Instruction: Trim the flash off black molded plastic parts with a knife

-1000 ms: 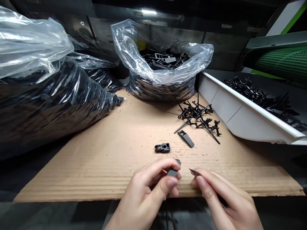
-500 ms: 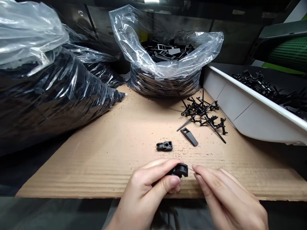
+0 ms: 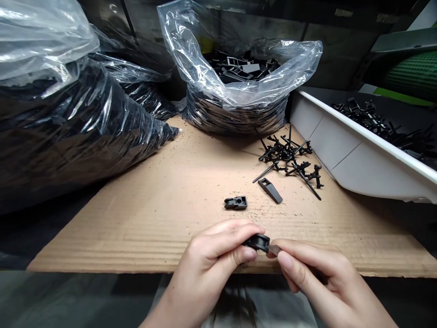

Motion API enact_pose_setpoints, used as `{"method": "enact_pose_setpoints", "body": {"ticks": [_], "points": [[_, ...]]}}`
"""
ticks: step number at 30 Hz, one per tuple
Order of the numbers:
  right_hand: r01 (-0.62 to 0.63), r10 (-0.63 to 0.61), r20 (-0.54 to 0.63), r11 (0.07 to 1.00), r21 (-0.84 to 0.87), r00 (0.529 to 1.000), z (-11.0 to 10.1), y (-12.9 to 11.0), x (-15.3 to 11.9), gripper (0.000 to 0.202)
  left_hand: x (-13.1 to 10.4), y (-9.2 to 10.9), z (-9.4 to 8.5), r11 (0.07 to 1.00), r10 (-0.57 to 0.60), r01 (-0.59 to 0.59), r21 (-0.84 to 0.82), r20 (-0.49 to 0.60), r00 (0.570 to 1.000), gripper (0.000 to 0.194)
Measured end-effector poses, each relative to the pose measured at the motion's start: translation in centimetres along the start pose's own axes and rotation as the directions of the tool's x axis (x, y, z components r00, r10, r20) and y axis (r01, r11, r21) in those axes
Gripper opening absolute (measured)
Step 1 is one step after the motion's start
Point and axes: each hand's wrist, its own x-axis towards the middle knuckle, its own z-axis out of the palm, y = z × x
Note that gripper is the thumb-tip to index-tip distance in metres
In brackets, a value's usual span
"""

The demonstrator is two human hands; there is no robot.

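Note:
Near the cardboard's front edge, my left hand (image 3: 215,259) pinches a curved black plastic part (image 3: 258,242) between thumb and fingers. My right hand (image 3: 314,271) is closed on a small thin blade-like piece (image 3: 274,249), whose tip meets the right end of the black part. Just beyond my hands lies a small black clip part (image 3: 236,202) with a round hole. To its right rests a flat tapered black piece (image 3: 270,190) with a square opening. Farther back is a tangle of black sprue parts (image 3: 287,155).
An open plastic bag (image 3: 235,102) of black parts stands at the back of the cardboard (image 3: 153,191). Large filled plastic bags (image 3: 75,127) crowd the left. On the right is a white tray (image 3: 341,141) holding more black parts.
My right hand has turned, and the thin piece now shows its flat side and meets the black part. The black part has tilted slightly in my left hand.

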Motion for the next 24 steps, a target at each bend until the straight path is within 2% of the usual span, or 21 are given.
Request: {"method": "enact_pose_setpoints", "body": {"ticks": [4, 6, 8, 10, 11, 12, 14, 15, 16, 17, 20, 24], "points": [[-0.180, 0.163, 0.102, 0.964, 0.196, 0.981, 0.1, -0.3, 0.0, 0.046, -0.2, 0.1, -0.2, 1.000, 0.015, -0.015, -0.007, 0.017, 1.000, 0.025], [-0.323, 0.257, 0.228, 0.888, 0.328, 0.939, -0.2, -0.4, 0.4, 0.046, -0.1, 0.1, -0.2, 1.000, 0.024, -0.024, 0.010, 0.019, 1.000, 0.026], [-0.512, 0.304, 0.472, 0.754, 0.412, 0.827, -0.8, -0.6, 0.9, 0.041, -0.1, 0.1, -0.2, 0.998, 0.042, -0.042, 0.037, 0.000, 0.999, 0.028], [-0.645, 0.298, 0.655, 0.660, 0.384, 0.695, -1.5, -0.8, 1.3, 0.034, -0.1, 0.0, -0.1, 0.996, 0.075, -0.074, 0.053, -0.028, 0.997, 0.030], [-0.649, 0.311, 0.660, 0.672, 0.356, 0.684, -1.8, -0.8, 1.4, 0.031, -0.1, 0.0, 0.0, 0.994, 0.094, -0.091, 0.058, -0.044, 0.995, 0.031], [-0.604, 0.341, 0.589, 0.724, 0.332, 0.733, -1.9, -0.9, 1.3, 0.028, -0.2, 0.0, 0.2, 0.992, 0.115, -0.111, 0.066, -0.066, 0.991, 0.033], [-0.419, 0.346, 0.285, 0.871, 0.256, 0.894, -1.7, -0.9, 0.8, 0.020, -0.5, -0.1, 0.4, 0.985, 0.156, -0.147, 0.091, -0.107, 0.982, 0.036], [-0.327, 0.304, 0.137, 0.923, 0.201, 0.943, -1.5, -0.8, 0.4, 0.016, -0.6, -0.2, 0.6, 0.981, 0.176, -0.164, 0.104, -0.118, 0.977, 0.038], [-0.257, 0.255, 0.036, 0.955, 0.149, 0.966, -1.1, -0.7, 0.0, 0.012, -0.7, -0.2, 0.7, 0.977, 0.194, -0.180, 0.113, -0.120, 0.974, 0.039], [-0.218, 0.219, -0.005, 0.970, 0.110, 0.976, -0.8, -0.5, -0.3, 0.011, -0.7, -0.2, 0.8, 0.974, 0.208, -0.194, 0.121, -0.117, 0.971, 0.039], [-0.175, 0.172, 0.051, 0.983, 0.051, 0.984, -0.1, -0.3, -0.7, 0.016, -0.8, -0.4, 0.9, 0.965, 0.236, -0.220, 0.141, -0.116, 0.965, 0.040], [-0.147, 0.142, 0.120, 0.989, 0.033, 0.982, -0.2, -0.4, -0.3, 0.021, -1.0, -0.7, 0.8, 0.958, 0.242, -0.222, 0.183, -0.098, 0.965, 0.041]]}}
